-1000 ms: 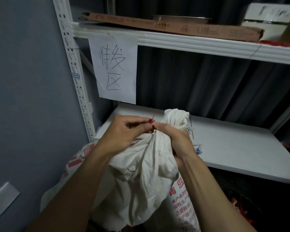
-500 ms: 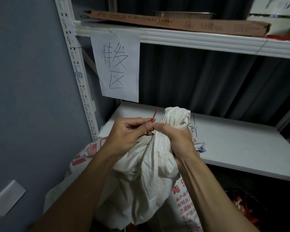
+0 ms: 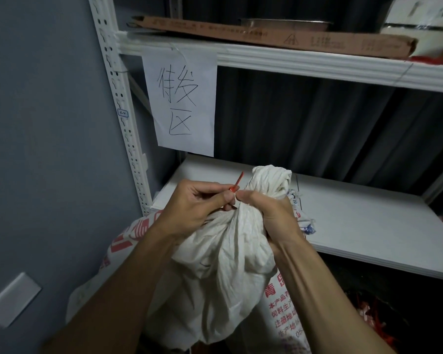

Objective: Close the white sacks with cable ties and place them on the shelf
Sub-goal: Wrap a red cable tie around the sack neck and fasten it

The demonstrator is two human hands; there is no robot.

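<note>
Head view: both hands [image 3: 197,205] [image 3: 271,213] grip sack neck [image 3: 241,215] and red tie [image 3: 237,182] before shelf edge [image 3: 368,254].

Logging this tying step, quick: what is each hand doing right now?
Left hand: closed, fingers pinching the red cable tie at the neck of the white sack.
Right hand: closed, gripping the sack's gathered neck.

A white metal shelf unit [image 3: 128,129] stands against a grey wall. Its lower board [image 3: 368,226] is bare across most of its surface; only the frayed blue-and-white edge of a woven bag [image 3: 303,221] lies over its front left part. On the upper board [image 3: 304,63] rest a long flat cardboard box [image 3: 279,37], a metal tray [image 3: 284,23] behind it, and a white box [image 3: 420,24] at the right.
</note>
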